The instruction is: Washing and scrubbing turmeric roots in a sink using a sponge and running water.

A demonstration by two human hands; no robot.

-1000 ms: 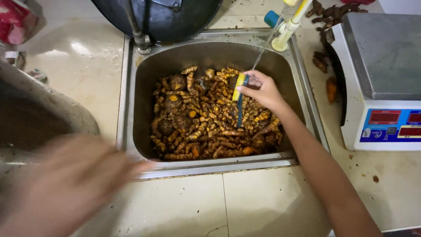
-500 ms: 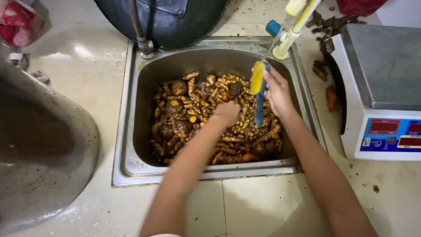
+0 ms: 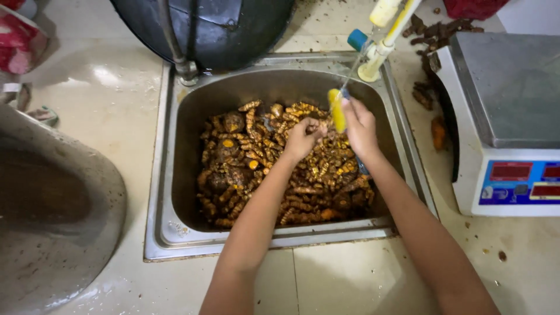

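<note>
- One steel sink (image 3: 166,175) fills the middle of the frame, its flat rim bare on the left and lower sides; pale countertop (image 3: 111,111) lies open around it to the left and below.
- Most of the basin floor is covered by a heap of orange-brown turmeric roots (image 3: 245,157), with only the upper wall and left wall showing bare metal.
- At the upper edge a dark round vessel (image 3: 221,29) overhangs the sink's back rim and is cut off by the frame.
- At the right edge a weighing scale (image 3: 507,93) stands just beside the sink, partly cut off.
- At the lower left a large grey basin (image 3: 52,233) is cut off by the frame; what it holds is hard to make out.
- The right hand (image 3: 360,125) grips a yellow-handled brush (image 3: 336,109) over the roots; its lower end is hidden behind the hand.
- The left hand (image 3: 300,140) is curled around a small root piece (image 3: 315,125), just beside the brush.
</note>
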